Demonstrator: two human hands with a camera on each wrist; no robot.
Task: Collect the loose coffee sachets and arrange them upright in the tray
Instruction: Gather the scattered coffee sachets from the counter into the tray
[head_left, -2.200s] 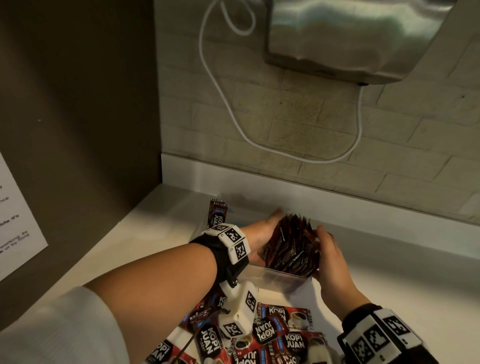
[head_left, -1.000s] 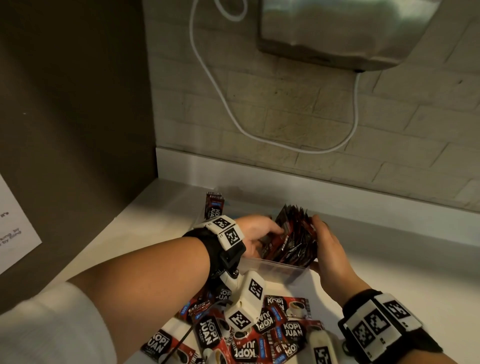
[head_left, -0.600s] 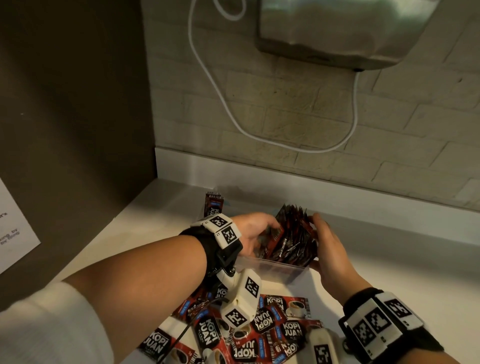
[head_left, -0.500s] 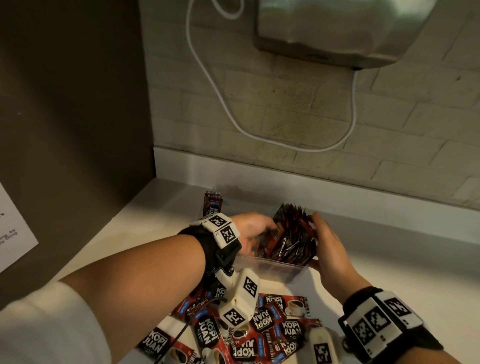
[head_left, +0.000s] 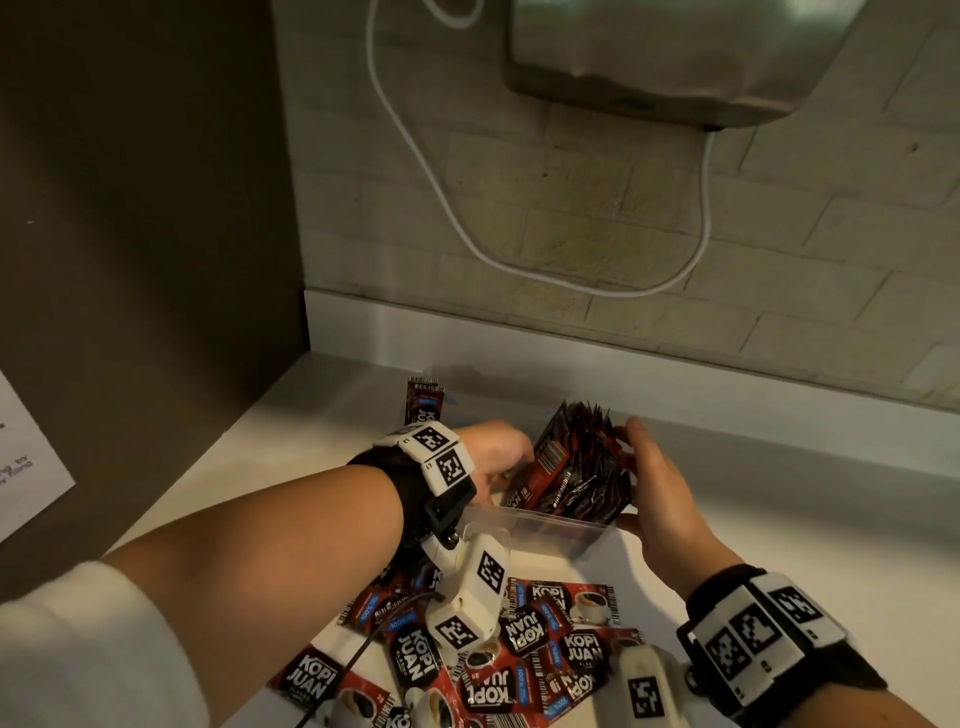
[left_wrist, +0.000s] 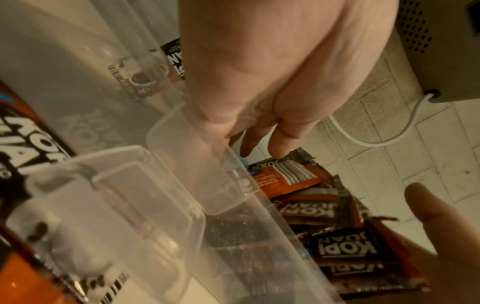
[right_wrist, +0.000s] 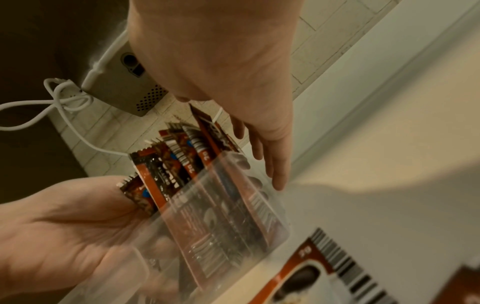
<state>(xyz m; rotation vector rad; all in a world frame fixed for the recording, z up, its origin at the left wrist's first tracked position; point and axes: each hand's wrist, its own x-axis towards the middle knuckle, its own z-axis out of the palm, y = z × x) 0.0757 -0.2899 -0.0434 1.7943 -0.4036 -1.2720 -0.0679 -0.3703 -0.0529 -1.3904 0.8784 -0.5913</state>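
Note:
A clear plastic tray (head_left: 550, 532) stands on the white counter with a bundle of dark red coffee sachets (head_left: 576, 467) upright in its right end. My left hand (head_left: 506, 457) presses the bundle's left face with straight fingers (left_wrist: 281, 144). My right hand (head_left: 641, 462) lies flat against the bundle's right side, its fingers (right_wrist: 270, 156) straight down the tray wall (right_wrist: 233, 216). Loose sachets (head_left: 524, 639) lie in a heap in front of the tray. One more sachet (head_left: 423, 402) is behind my left wrist.
A brick wall with a white skirting (head_left: 623, 374) closes the counter's back. A metal appliance (head_left: 675, 57) hangs above with a white cable (head_left: 467, 228). A dark panel (head_left: 145, 208) bounds the left, with a paper sheet (head_left: 26, 467) on it.
My left hand has come from the far side of the bundle to its left face. The sachets now stand tighter between both hands. My right hand has barely moved.

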